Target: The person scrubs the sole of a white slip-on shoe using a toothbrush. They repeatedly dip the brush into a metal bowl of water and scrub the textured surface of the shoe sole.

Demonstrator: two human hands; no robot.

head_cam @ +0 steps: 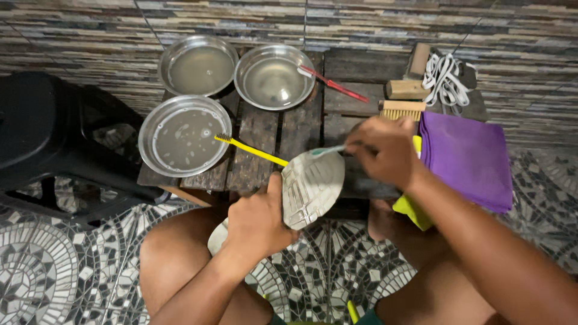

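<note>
No packages, labels, signs or screens are in view.

My left hand (pixel 260 221) and my right hand (pixel 384 149) are both bare: no gloves, no rings, no watch or band at either wrist. My forearms are uncovered along their whole visible length, with no sleeve reaching into view. My knees and thighs are bare too. At the bottom edge of the view, between my legs, shows a narrow strip of dark green cloth with a small yellow-green stripe; what garment it belongs to I cannot tell.
</note>
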